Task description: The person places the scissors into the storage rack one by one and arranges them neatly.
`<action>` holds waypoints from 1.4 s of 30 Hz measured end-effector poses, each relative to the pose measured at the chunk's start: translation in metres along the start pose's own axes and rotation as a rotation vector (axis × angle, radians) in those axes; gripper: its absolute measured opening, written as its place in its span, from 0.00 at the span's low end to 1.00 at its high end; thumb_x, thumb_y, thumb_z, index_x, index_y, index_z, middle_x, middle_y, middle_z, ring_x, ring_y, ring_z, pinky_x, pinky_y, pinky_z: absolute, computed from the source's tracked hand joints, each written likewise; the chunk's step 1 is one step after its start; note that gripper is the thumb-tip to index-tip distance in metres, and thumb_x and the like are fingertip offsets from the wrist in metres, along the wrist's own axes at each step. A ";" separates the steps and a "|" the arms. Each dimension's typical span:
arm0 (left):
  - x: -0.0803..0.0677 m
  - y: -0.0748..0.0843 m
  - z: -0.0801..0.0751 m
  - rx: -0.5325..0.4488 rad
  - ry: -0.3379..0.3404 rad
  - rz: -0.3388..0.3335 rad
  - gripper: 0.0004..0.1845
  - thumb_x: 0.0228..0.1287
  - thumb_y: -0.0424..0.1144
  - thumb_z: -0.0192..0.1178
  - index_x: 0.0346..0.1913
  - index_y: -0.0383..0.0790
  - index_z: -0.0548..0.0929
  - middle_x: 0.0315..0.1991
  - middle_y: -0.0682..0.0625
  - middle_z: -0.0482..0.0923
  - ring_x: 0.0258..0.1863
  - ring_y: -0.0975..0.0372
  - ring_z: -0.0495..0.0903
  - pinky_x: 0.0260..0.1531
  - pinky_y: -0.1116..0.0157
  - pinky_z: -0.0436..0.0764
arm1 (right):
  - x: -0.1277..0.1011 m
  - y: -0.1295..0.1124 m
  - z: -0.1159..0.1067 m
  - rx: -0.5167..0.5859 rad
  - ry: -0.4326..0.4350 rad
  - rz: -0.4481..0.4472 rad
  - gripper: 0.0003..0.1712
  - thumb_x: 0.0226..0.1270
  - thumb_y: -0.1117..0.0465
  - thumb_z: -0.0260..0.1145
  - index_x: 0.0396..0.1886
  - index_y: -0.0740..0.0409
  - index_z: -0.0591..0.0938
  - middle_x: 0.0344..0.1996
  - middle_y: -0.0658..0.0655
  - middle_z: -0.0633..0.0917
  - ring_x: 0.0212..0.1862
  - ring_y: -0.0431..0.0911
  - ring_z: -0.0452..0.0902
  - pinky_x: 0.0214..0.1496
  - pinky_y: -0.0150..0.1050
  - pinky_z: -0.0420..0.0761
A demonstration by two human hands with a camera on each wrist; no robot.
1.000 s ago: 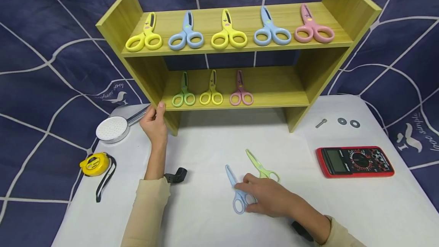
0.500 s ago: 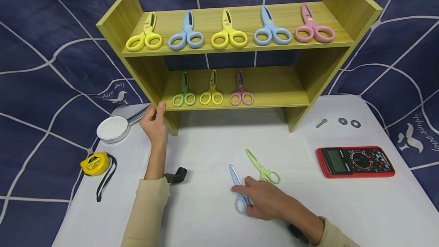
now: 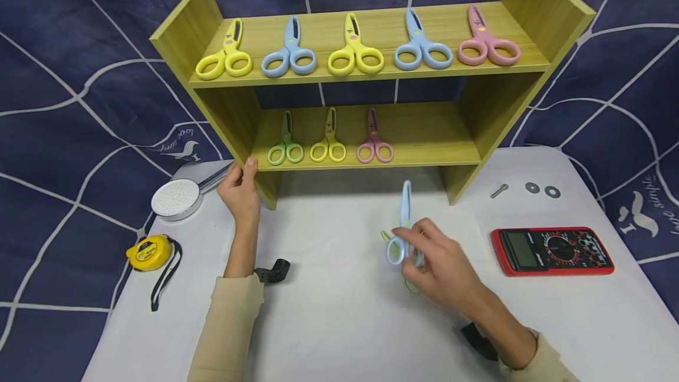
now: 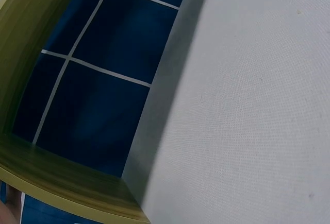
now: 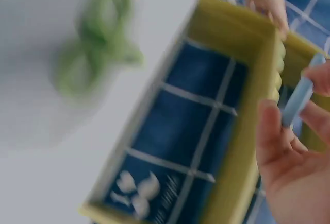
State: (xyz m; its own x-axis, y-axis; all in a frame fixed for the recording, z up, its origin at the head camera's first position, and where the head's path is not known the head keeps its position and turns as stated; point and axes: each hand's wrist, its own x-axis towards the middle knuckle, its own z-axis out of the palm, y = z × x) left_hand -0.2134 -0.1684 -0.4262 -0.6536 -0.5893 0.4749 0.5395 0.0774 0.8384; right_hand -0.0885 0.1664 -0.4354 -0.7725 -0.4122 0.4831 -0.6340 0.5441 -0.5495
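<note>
My right hand (image 3: 445, 267) pinches a pair of light blue scissors (image 3: 405, 208) by the handle loops, blades pointing away toward the shelf. In the right wrist view the blue scissors (image 5: 297, 100) appear edge-on between thumb and fingers. Green scissors (image 5: 105, 41) lie on the table beneath, blurred there and mostly covered by the right hand in the head view. At the shelf's lower left corner my left hand (image 3: 240, 193) grips the side panel of the wooden shelf (image 3: 424, 134); its far fingers are hidden behind the panel.
Several yellow, blue and pink scissors (image 3: 290, 49) line the upper board; green, yellow and pink scissors (image 3: 373, 137) sit on the lower one. A shower head (image 3: 175, 199) and tape measure (image 3: 148, 252) lie left, a multimeter (image 3: 551, 250), bolt (image 3: 500, 191) and washers (image 3: 552, 192) right.
The blue scissors have been lifted off the table and carried forward and right, turning more upright in view, over the green scissors. My left hand stays on the shelf.
</note>
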 end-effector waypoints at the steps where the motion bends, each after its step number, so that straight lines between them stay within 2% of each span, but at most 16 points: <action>1: 0.000 0.000 0.000 -0.003 -0.001 -0.001 0.11 0.60 0.27 0.62 0.39 0.18 0.85 0.36 0.50 0.85 0.34 0.66 0.78 0.32 0.74 0.77 | 0.004 0.000 -0.008 -0.024 0.047 0.007 0.27 0.49 0.71 0.66 0.54 0.58 0.83 0.38 0.50 0.75 0.26 0.38 0.69 0.21 0.24 0.72; 4: 0.000 -0.001 0.000 0.000 -0.001 0.003 0.11 0.60 0.27 0.62 0.39 0.17 0.84 0.36 0.52 0.85 0.34 0.66 0.78 0.32 0.74 0.76 | 0.017 0.002 -0.028 -0.085 0.138 0.028 0.27 0.51 0.71 0.64 0.55 0.59 0.83 0.37 0.53 0.77 0.28 0.40 0.72 0.23 0.28 0.75; 8: 0.000 -0.002 0.000 0.005 0.005 0.010 0.12 0.60 0.27 0.61 0.39 0.16 0.84 0.36 0.52 0.85 0.33 0.66 0.78 0.31 0.74 0.76 | 0.029 0.007 -0.043 -0.106 0.211 0.058 0.27 0.52 0.74 0.67 0.56 0.64 0.81 0.36 0.55 0.82 0.28 0.41 0.76 0.26 0.25 0.77; 12: -0.001 -0.002 0.001 -0.001 0.008 0.010 0.12 0.60 0.27 0.61 0.39 0.15 0.83 0.35 0.53 0.85 0.33 0.67 0.79 0.32 0.74 0.76 | 0.038 0.013 -0.044 -0.109 0.295 0.065 0.30 0.51 0.75 0.73 0.58 0.68 0.79 0.38 0.60 0.85 0.25 0.42 0.78 0.29 0.22 0.77; 17: 0.000 -0.003 0.002 -0.005 0.010 0.016 0.11 0.60 0.27 0.62 0.34 0.15 0.84 0.34 0.53 0.84 0.32 0.67 0.78 0.30 0.74 0.76 | 0.052 0.026 -0.037 -0.134 0.376 0.043 0.31 0.54 0.73 0.75 0.60 0.69 0.78 0.41 0.63 0.85 0.23 0.43 0.75 0.28 0.21 0.72; 22: 0.000 -0.003 0.003 0.001 0.010 0.014 0.11 0.59 0.26 0.62 0.33 0.15 0.84 0.34 0.53 0.84 0.33 0.67 0.78 0.31 0.74 0.76 | 0.071 0.047 -0.037 -0.175 0.372 0.061 0.30 0.61 0.68 0.72 0.63 0.68 0.77 0.45 0.64 0.86 0.21 0.43 0.70 0.24 0.22 0.66; 26: 0.000 -0.003 0.004 0.006 0.005 0.004 0.10 0.59 0.26 0.62 0.33 0.16 0.84 0.34 0.53 0.84 0.34 0.67 0.78 0.33 0.73 0.76 | 0.083 0.059 -0.038 -0.195 0.352 0.100 0.28 0.64 0.65 0.71 0.64 0.66 0.77 0.39 0.64 0.86 0.18 0.43 0.68 0.21 0.25 0.63; 29: 0.000 -0.003 0.004 0.006 0.007 -0.003 0.09 0.60 0.26 0.61 0.32 0.18 0.85 0.33 0.54 0.83 0.33 0.66 0.77 0.32 0.73 0.76 | 0.088 0.062 -0.037 -0.184 0.345 0.122 0.27 0.65 0.64 0.70 0.63 0.65 0.77 0.39 0.65 0.86 0.18 0.45 0.69 0.21 0.27 0.64; 31: 0.000 -0.003 0.003 0.005 0.009 -0.006 0.09 0.60 0.26 0.61 0.31 0.19 0.86 0.34 0.53 0.84 0.33 0.66 0.77 0.32 0.73 0.76 | 0.089 0.062 -0.035 -0.184 0.344 0.127 0.27 0.66 0.64 0.70 0.63 0.65 0.77 0.43 0.65 0.85 0.19 0.46 0.70 0.22 0.30 0.66; 34: -0.001 -0.003 0.003 -0.001 0.010 -0.012 0.09 0.60 0.26 0.61 0.31 0.19 0.86 0.34 0.53 0.84 0.33 0.66 0.78 0.32 0.73 0.76 | 0.086 0.056 -0.033 -0.228 0.353 0.098 0.25 0.67 0.63 0.68 0.63 0.65 0.77 0.51 0.65 0.83 0.23 0.48 0.72 0.24 0.37 0.71; 37: -0.001 -0.003 0.003 -0.002 -0.001 -0.010 0.09 0.60 0.26 0.61 0.32 0.18 0.86 0.35 0.53 0.84 0.35 0.66 0.78 0.33 0.73 0.77 | 0.075 0.045 -0.033 -0.281 0.375 0.041 0.22 0.65 0.64 0.67 0.59 0.65 0.80 0.53 0.64 0.82 0.24 0.49 0.73 0.22 0.42 0.73; 39: -0.001 -0.003 0.003 -0.006 0.001 -0.006 0.09 0.60 0.26 0.61 0.32 0.18 0.85 0.34 0.53 0.84 0.35 0.66 0.78 0.34 0.73 0.77 | 0.065 0.036 -0.033 -0.281 0.367 0.012 0.20 0.63 0.66 0.67 0.55 0.64 0.82 0.51 0.63 0.81 0.24 0.48 0.73 0.20 0.42 0.73; 42: 0.000 -0.002 0.002 -0.011 0.009 0.000 0.09 0.59 0.26 0.61 0.32 0.18 0.85 0.34 0.52 0.84 0.35 0.65 0.78 0.35 0.72 0.77 | 0.046 0.027 -0.028 -0.223 0.296 0.016 0.18 0.60 0.67 0.68 0.51 0.63 0.84 0.47 0.59 0.81 0.23 0.44 0.72 0.22 0.34 0.72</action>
State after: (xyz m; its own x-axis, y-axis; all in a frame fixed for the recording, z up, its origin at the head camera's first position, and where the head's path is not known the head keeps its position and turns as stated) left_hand -0.2157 -0.1665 -0.4277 -0.6488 -0.5965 0.4725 0.5453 0.0688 0.8354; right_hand -0.1403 0.1820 -0.4088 -0.7173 -0.1908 0.6701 -0.5734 0.7080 -0.4121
